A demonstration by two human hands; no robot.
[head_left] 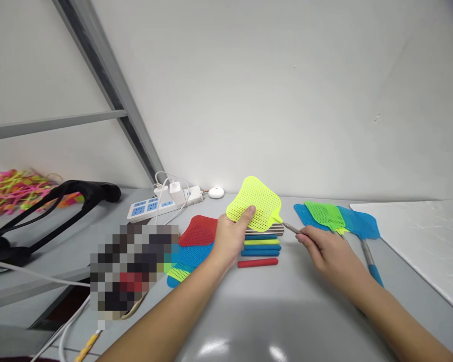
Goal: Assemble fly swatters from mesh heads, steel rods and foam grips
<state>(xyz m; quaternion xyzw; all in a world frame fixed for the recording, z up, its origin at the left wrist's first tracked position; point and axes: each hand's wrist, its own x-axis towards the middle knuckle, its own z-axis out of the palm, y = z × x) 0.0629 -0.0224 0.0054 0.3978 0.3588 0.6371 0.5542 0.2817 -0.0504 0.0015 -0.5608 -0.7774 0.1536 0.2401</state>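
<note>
Centrally, the left hand (pixel 230 239) pinches a yellow mesh head (pixel 254 198) under its thumb; the right hand (pixel 320 246), fingers curled closed, holds a metal rod (pixel 291 228) that meets the head's neck. Between the hands lie coloured grips (pixel 262 248). Left of the left hand: a red mesh head (pixel 199 231). Just beyond the right hand: a green mesh head (pixel 326 215) overlapping blue mesh (pixel 362 223).
</note>
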